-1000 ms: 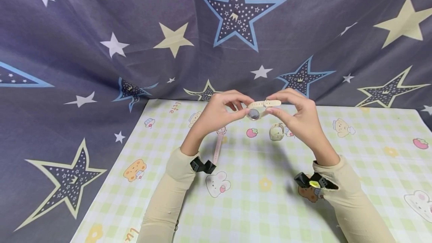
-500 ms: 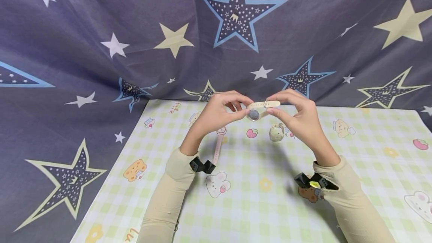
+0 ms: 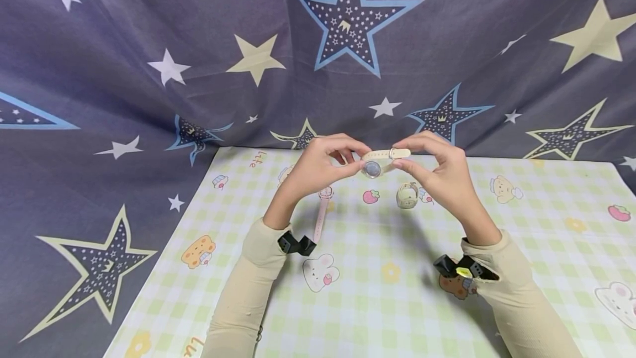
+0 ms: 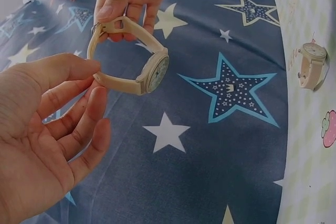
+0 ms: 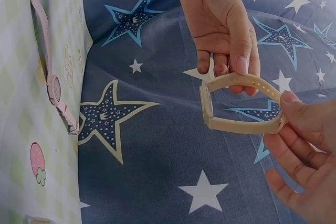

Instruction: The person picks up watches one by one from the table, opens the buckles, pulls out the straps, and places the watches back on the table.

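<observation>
Above the far part of the table, both hands hold a cream wristwatch (image 3: 380,154) whose strap forms a closed loop. My left hand (image 3: 323,164) pinches the strap between thumb and forefinger, close to the case. At the buckle end, my right hand (image 3: 439,170) pinches the strap with thumb and forefinger. The strap tip pokes out past the buckle in the head view. In the left wrist view the round watch face (image 4: 157,74) points away from both hands. The right wrist view shows the case (image 5: 206,103) edge-on and the strap holes near the right fingertips.
A pink wristwatch (image 3: 322,217) lies stretched out on the checked tablecloth (image 3: 367,303), partly behind the left wrist. Another cream wristwatch (image 3: 407,195), its strap looped, stands below the right hand. A star-patterned curtain (image 3: 328,98) hangs behind the table.
The held watch has shifted very slightly left, its case turning a little so more of its round side shows. Both hands keep their grip, nearly still.
</observation>
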`<state>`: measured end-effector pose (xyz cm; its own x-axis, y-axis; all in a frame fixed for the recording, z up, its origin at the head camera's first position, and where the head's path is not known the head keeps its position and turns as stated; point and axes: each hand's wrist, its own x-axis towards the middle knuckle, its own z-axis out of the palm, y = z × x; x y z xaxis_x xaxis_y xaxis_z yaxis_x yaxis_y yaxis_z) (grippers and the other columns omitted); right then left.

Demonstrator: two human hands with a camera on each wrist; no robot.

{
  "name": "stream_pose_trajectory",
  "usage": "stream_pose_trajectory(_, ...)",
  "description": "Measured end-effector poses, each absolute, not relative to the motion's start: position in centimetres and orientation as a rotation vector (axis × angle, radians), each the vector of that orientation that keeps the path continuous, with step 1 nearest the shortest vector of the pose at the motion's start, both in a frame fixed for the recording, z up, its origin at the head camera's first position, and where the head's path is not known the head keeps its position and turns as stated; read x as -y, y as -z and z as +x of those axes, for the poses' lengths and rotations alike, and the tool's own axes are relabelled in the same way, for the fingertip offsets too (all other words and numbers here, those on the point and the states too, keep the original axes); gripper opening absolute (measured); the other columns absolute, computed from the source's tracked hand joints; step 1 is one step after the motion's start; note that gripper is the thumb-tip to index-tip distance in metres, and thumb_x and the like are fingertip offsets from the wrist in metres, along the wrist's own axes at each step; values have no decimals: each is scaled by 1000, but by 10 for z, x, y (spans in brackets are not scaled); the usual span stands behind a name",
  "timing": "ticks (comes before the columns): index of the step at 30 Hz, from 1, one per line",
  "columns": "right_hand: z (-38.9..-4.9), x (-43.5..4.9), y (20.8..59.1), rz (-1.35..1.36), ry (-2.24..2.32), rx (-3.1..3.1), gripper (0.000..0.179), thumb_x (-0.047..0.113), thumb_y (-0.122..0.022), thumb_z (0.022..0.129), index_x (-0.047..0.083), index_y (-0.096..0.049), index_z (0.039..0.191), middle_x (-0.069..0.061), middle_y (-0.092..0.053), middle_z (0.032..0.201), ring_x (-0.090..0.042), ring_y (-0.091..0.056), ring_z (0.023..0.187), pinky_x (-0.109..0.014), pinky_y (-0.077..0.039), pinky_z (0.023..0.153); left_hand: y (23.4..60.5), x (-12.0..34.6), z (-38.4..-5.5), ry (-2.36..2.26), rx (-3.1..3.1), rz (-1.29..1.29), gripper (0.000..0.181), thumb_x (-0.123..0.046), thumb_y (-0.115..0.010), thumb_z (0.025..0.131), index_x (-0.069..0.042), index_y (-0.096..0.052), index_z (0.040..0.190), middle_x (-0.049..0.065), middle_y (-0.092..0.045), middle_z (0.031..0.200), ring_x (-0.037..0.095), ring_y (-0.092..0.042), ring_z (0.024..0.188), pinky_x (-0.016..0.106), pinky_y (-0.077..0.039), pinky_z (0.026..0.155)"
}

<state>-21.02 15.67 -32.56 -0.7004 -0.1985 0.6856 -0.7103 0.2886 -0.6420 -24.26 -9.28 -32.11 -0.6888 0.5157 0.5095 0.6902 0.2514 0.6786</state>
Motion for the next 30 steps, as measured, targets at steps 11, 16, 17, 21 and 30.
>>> stream_pose_trajectory(11,-210,-157,325,802,-1408,2081,30,-11,-82,78,3,-78,104,-9,-74,99,-5,-62,94,-23,-49,88,320,94,-242,1415,2338,-1134,18,-9,-76,91,-9,-78,109,3,-75,101,9,-65,79,28,-55,74)
stream_pose_trajectory(16,-210,-158,325,804,-1405,2079,31,-11,-82,77,4,-78,104,-8,-74,99,-4,-62,95,-21,-50,89,320,96,-242,1423,2329,-1136,18,-9,-76,91,-9,-78,109,3,-75,101,10,-65,79,27,-55,73)
stream_pose_trajectory(17,-210,-158,324,804,-1405,2079,31,-11,-82,77,4,-78,104,-8,-74,99,-4,-62,94,-20,-49,89,320,96,-242,1426,2327,-1137,18,-8,-76,91,-9,-78,109,3,-75,101,10,-65,79,27,-55,73)
stream_pose_trajectory(21,-210,-158,324,796,-1398,2083,31,-11,-82,77,4,-78,104,-8,-74,99,-4,-62,94,-19,-49,89,320,97,-242,1431,2318,-1141,19,-8,-77,90,-9,-78,109,3,-75,101,10,-65,79,28,-55,73)
stream_pose_trajectory(30,-208,-158,323,781,-1402,2084,30,-11,-82,78,3,-78,104,-9,-74,98,-4,-62,94,-18,-48,90,318,99,-242,1434,2314,-1147,20,-8,-77,91,-9,-78,110,4,-75,101,10,-65,80,28,-55,73)
